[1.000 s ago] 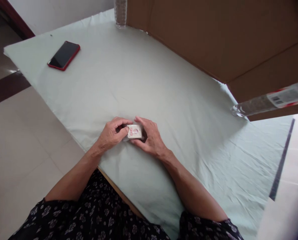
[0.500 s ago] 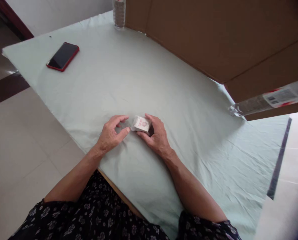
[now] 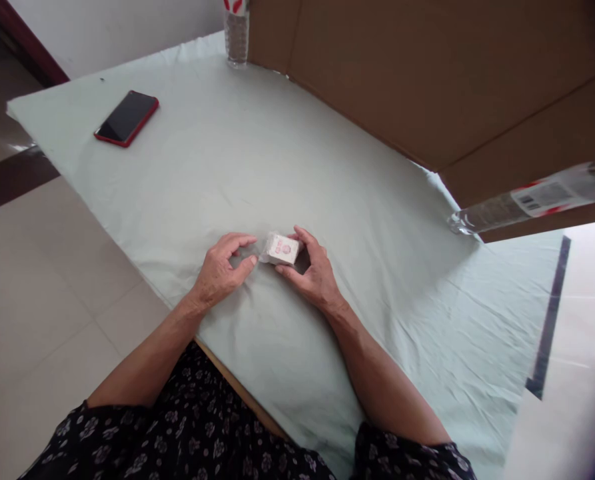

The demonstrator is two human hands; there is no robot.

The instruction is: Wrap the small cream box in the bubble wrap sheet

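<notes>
In the head view a small white box (image 3: 282,249) with red print, wrapped in clear plastic, is between my hands over the cloth. My right hand (image 3: 316,270) curves around its right side. The thumb is at the near edge and a fingertip at the far edge, while the index finger is lifted off. There is a gap between the box and the palm. My left hand (image 3: 223,268) is left of the box, thumb and fingers apart and curved. Its thumb tip is close to the loose plastic end; whether they touch I cannot tell.
A pale green cloth (image 3: 187,173) covers the table. A phone in a red case (image 3: 128,119) lies at the far left. A large cardboard panel (image 3: 377,73) stands along the back right, with a clear bottle (image 3: 236,40) at its left end and another bottle (image 3: 507,208) at its right.
My right index finger has lifted off the box, and the box has turned slightly in that hand. My left hand has hardly moved. The view has shifted a little.
</notes>
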